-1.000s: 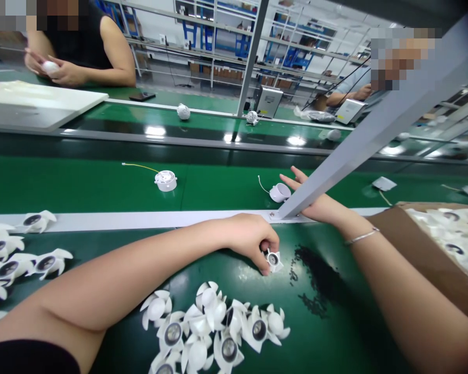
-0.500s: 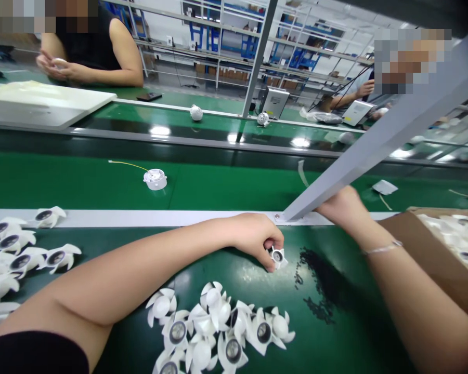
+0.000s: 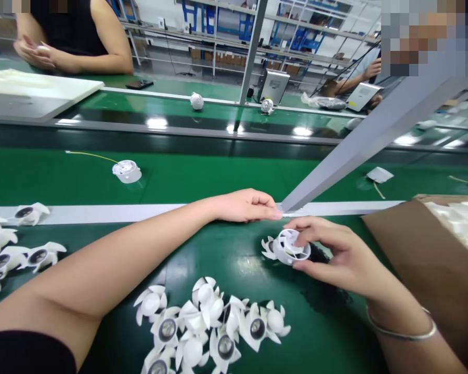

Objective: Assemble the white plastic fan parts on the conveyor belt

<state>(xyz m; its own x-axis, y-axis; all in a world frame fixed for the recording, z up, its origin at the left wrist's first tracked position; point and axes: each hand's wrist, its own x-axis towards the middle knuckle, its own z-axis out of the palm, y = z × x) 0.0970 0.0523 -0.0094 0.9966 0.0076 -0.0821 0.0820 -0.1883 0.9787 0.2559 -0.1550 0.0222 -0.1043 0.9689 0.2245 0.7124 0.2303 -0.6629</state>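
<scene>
My right hand grips a round white housing with spokes inside, fingers on its top and thumb at its lower rim. Just left of the housing, a small white fan wheel lies on the green table. My left hand is over the white rail, its fingers pressed together near the foot of the slanted post; whether anything small is between the fingertips is hidden. Several white fan wheels with dark round centres lie in a group at the front. Small dark pieces are scattered below my right hand.
More fan wheels lie at the left. A cardboard box of white parts stands at the right. On the green belt sits another white housing with a yellow wire. A grey post slants across. Two people sit beyond.
My left hand has let go of the fan wheel and moved up to the rail. My right hand has come from behind the post to the table with a housing. The belt housing has shifted left.
</scene>
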